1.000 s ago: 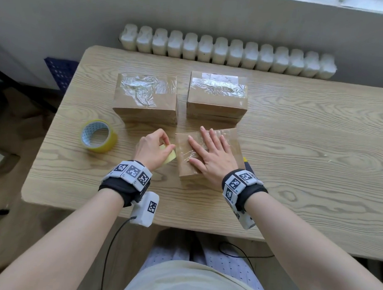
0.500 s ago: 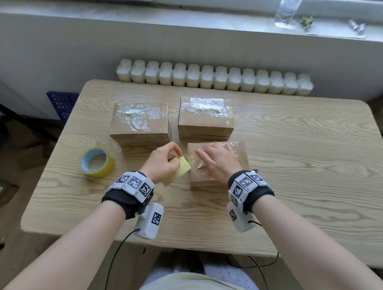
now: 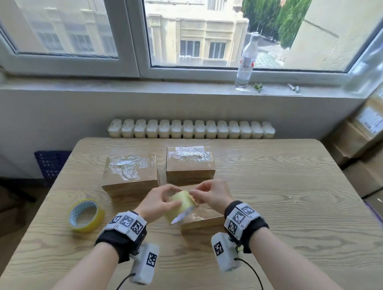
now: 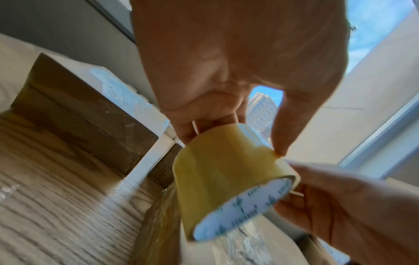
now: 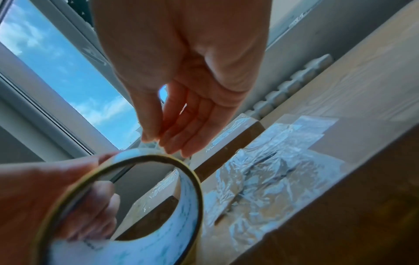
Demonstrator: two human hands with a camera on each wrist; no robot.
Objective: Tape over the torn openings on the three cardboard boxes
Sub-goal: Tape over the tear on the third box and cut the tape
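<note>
Three cardboard boxes sit on the wooden table (image 3: 292, 202), each with crinkled clear tape on top: one back left (image 3: 129, 175), one back right (image 3: 190, 164), and a near one (image 3: 203, 219) just below my hands. My left hand (image 3: 160, 200) grips a yellowish tape roll (image 3: 180, 206) above the near box. My right hand (image 3: 208, 194) pinches the tape's free end at the roll's upper edge. The right wrist view shows thumb and fingertips (image 5: 172, 143) meeting at the roll's rim (image 5: 192, 179). The left wrist view shows the roll (image 4: 226, 175) held between thumb and fingers.
A second yellow tape roll (image 3: 86, 215) lies on the table's left side. A white radiator (image 3: 191, 129) runs behind the table. A water bottle (image 3: 245, 62) stands on the windowsill. Stacked cartons (image 3: 371, 140) fill the right; a blue crate (image 3: 51, 163) sits at left.
My right hand left the near box's top and came up to the roll's end. My left hand lifted the roll over that box. The head view tilted upward.
</note>
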